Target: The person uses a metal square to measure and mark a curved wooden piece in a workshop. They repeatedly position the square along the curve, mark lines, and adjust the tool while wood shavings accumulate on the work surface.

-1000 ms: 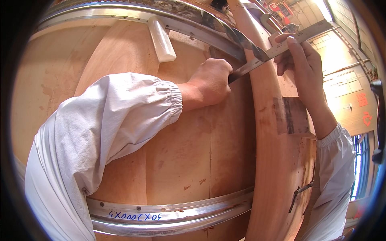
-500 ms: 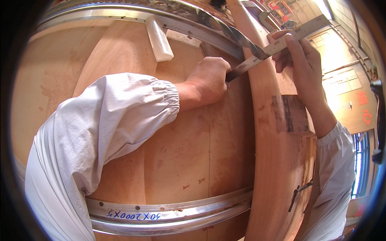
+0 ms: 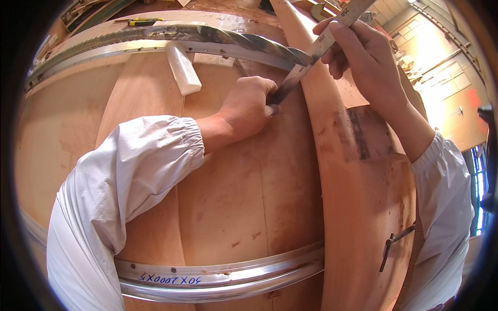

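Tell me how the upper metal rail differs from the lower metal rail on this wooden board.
The upper metal rail lies beyond both hands with a white block against it; the lower metal rail lies nearer, partly under the left sleeve. The lower rail bears blue handwriting; none shows on the upper. The steel ruler crosses only the upper. Both are silvery strips across the wooden board.

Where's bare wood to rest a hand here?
Bare plywood lies between the left hand and the near metal strip, and left of the white block. It is crowded where both hands meet the ruler.
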The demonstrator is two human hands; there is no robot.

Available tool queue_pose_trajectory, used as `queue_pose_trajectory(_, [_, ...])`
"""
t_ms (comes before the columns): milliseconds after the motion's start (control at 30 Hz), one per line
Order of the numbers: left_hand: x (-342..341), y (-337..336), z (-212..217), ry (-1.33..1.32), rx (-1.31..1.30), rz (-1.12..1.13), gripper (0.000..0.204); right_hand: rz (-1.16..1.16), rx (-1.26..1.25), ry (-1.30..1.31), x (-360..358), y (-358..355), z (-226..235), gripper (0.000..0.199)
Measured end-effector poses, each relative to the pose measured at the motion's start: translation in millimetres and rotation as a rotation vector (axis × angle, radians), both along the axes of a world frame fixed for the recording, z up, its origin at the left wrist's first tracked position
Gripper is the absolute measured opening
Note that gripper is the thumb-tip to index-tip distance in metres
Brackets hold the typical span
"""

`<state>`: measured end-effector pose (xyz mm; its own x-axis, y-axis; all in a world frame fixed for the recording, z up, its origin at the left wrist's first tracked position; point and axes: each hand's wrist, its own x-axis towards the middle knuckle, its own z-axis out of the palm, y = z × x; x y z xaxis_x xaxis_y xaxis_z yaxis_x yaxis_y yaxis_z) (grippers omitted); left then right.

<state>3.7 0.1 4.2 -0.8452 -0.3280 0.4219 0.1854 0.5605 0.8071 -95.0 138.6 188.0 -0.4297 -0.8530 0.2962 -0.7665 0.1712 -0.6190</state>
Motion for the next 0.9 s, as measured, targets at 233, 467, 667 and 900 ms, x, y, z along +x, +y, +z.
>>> queue_pose_trajectory(233, [2.9,0.0,3.4,-0.003,-0.008,0.008,0.016,0.033,-0.015,0.03,-4.6,-1.1,-0.5,0.036])
queue_pose_trajectory(467, [1.3,1.3,0.5,0.031,-0.015,0.011,0.016,0.051,-0.015,0.038,-8.4,1.1,-1.8,0.035])
queue_pose_trajectory(667, [4.3,1.0,3.9,0.0,-0.016,0.015,0.016,0.053,-0.01,0.026,-6.8,1.0,-1.1,0.035])
queue_pose_trajectory(900, [4.0,0.1,2.6,0.009,-0.023,0.013,0.017,0.024,-0.01,0.016,-1.7,-0.4,-0.7,0.035])
